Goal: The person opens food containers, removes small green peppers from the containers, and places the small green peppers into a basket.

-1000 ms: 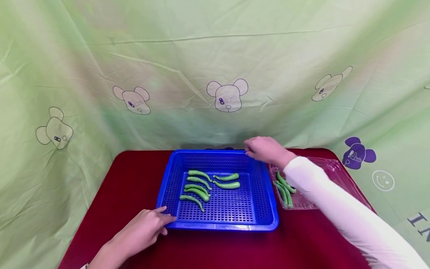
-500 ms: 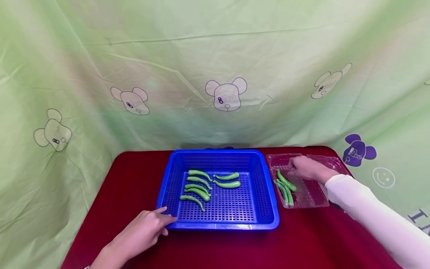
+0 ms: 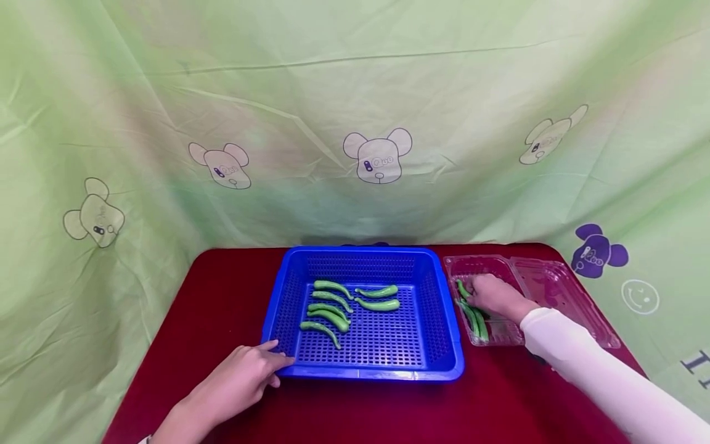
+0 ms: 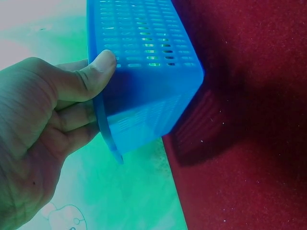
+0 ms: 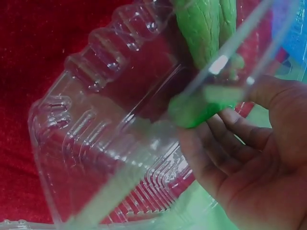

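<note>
My left hand (image 3: 241, 380) holds the near left corner of a blue plastic basket (image 3: 383, 374). In the left wrist view, its thumb lies along the outer wall of the basket (image 4: 144, 91) and its fingers bend over the rim. Several curved green chili peppers (image 3: 377, 304) lie inside the basket, in a left row and a right pair. My right hand (image 3: 493, 296) reaches into a clear plastic box (image 3: 501, 339) and pinches a green chili pepper (image 5: 192, 115) between thumb and fingers. More green chili peppers (image 5: 201, 33) lie beside it.
The clear box's lid (image 3: 560, 296) lies folded open to the right. Dark red cloth (image 3: 333, 413) covers the table. Pale green curtains (image 3: 288, 203) with printed mouse heads hang behind and at both sides.
My right hand has moved from above the basket's back right corner over to the clear box and down onto a chili pepper there. The left hand has stayed at the basket corner.
</note>
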Demonstrator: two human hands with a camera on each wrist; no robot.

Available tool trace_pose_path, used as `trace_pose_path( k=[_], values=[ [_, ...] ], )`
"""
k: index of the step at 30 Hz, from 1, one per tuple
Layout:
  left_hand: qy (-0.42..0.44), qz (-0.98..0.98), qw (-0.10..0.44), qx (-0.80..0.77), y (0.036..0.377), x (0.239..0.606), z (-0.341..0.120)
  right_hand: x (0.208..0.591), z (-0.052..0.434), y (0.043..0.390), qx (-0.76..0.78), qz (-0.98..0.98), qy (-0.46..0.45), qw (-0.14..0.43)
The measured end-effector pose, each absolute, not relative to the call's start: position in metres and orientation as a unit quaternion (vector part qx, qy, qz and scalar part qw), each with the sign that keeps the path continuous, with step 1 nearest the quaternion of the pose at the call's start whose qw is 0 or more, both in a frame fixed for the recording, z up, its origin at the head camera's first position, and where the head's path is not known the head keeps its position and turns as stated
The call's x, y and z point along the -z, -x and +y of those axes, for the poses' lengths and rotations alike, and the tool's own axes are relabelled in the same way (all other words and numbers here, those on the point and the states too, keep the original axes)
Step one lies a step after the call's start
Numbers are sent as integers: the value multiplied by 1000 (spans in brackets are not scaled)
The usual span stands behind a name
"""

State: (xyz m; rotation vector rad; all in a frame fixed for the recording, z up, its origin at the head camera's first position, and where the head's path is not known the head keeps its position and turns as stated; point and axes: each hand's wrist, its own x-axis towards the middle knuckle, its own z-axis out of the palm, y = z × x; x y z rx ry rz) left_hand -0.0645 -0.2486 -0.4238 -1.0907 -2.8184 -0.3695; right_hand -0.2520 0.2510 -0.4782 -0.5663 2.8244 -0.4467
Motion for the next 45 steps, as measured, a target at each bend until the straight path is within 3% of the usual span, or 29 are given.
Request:
trace_pose_path(
  k=[11, 21, 34, 45],
  values=[
    [354, -926, 43, 126, 64, 424, -248, 462, 259, 251, 118, 972, 186, 82],
    [343, -931, 23, 123, 65, 422, -249, 423, 257, 274, 152, 966, 206, 42],
    [345, -931, 26, 120, 64, 422, -249, 369, 205, 283, 162, 955, 245, -40],
    [339, -933, 7, 117, 66, 421, -249, 363, 143, 279, 158, 943, 293, -23]
  ],
)
